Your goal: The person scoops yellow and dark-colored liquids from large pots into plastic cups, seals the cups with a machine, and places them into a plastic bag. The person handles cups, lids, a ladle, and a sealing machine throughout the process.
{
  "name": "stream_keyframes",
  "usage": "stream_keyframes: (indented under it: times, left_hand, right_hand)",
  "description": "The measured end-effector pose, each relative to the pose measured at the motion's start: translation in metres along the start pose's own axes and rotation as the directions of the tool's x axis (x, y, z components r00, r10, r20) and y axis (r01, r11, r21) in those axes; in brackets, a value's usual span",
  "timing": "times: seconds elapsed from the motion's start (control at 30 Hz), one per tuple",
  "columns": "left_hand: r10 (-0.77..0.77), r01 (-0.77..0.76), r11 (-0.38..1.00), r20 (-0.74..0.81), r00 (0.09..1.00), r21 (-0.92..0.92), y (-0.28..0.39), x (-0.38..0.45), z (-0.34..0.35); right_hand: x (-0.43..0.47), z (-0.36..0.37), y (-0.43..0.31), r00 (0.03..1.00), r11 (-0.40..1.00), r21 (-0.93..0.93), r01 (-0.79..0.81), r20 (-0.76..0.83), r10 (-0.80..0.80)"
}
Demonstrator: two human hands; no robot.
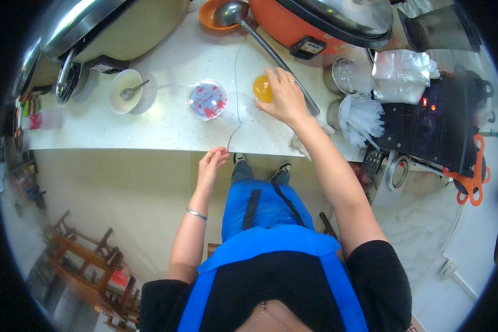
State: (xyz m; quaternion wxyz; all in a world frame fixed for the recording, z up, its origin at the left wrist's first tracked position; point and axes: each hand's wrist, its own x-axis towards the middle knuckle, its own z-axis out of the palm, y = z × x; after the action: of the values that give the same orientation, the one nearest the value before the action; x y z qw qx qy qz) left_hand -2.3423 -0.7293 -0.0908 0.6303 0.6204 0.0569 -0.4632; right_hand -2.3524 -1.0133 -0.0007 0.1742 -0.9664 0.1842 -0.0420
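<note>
My right hand [284, 95] is at a small cup of yellow-orange contents [262, 88] on the white counter, its fingers curved around the cup's right side; whether they grip it I cannot tell. At the counter's front edge my left hand [213, 164] has its fingers loosely curled, with nothing plainly held. Between the hands a thin dark line runs across the countertop. Left of the yellow cup sits a round cup or tub with a red-and-white heart-patterned top [207, 100]. Farther left, a white bowl [116, 92] holds a spoon [135, 90].
A steel ladle [269, 47] reaches from an orange bowl [207, 14] down the counter. Behind stand a red-orange cooker [280, 25] and a large pale cooker [149, 29]. At right are wrapped straws [359, 118], a black machine with lit switches [429, 124] and a cloth [301, 145].
</note>
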Motion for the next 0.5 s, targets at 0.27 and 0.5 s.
stream_keyframes:
  times: [0.27, 0.5]
  left_hand:
    - [-0.026, 0.025, 0.998, 0.014, 1.000, 0.052, 0.000, 0.000, 0.009]
    - [-0.101, 0.072, 0.985, 0.190, 0.977, 0.154, 0.004, 0.003, 0.064]
  right_hand:
    - [0.000, -0.008, -0.007, 0.998, 0.996, 0.064, -0.063, 0.003, 0.063]
    - [-0.056, -0.090, -0.005, 0.982, 0.991, 0.126, -0.038, -0.181, 0.061]
